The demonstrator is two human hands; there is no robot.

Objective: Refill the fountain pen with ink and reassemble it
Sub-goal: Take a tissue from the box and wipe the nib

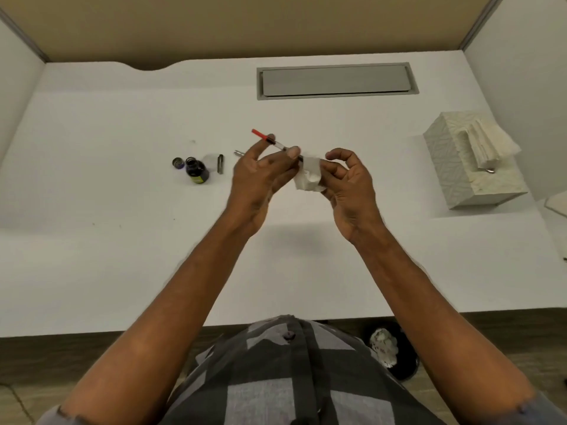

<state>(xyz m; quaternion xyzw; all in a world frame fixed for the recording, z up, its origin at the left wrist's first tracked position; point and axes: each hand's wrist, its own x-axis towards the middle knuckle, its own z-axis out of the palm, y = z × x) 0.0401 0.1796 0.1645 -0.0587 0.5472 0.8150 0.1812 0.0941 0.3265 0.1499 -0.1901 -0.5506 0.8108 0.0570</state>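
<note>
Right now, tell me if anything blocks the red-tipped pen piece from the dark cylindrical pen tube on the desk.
Nothing visible. The left hand holds the red-tipped pen piece; the dark cylindrical pen tube lies just left of it.

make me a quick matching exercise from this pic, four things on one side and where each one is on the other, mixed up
Things:
1. ink bottle
2. bottle cap
3. tissue
4. fountain pen section

Places or states:
a. gripped in the right hand
b. standing open on the desk
c. pinched in the left hand, red end pointing away
d. lying on the desk just left of the bottle

Pairs: 1-b, 2-d, 3-a, 4-c
</note>
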